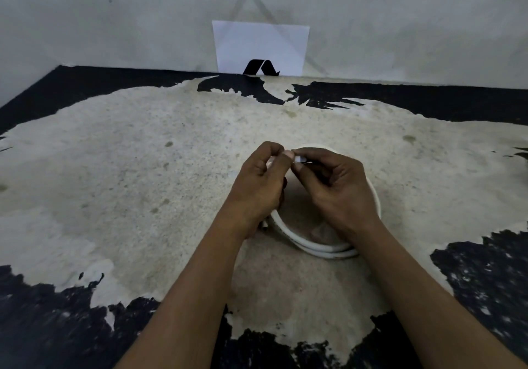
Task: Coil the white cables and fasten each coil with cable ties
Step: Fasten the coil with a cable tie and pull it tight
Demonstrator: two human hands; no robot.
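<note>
Coil [323, 250]: white cable, a few turns, in front of the person mid-counter, between both hands. The near arc sits low; can't tell if it touches the counter [143, 154].

Left grip [263, 180]: fingers curled round the coil's left side, thumb up at the top arc. Right grip [337, 188]: narrow pinch, thumb and forefinger on a small white piece [300, 158] at the top of the coil. It's probably a tie, but too small to be sure.

Handling, my read:
- The cable looks light and smooth, with a springy round jacket, so the turns will fan out if let go.
- Hold across all turns at one spot and tie right beside that hold.
- The tie is tiny and slippery, so pinch it near its end.

Behind: paper [261, 43] with a black mark leaning on the wall.
</note>
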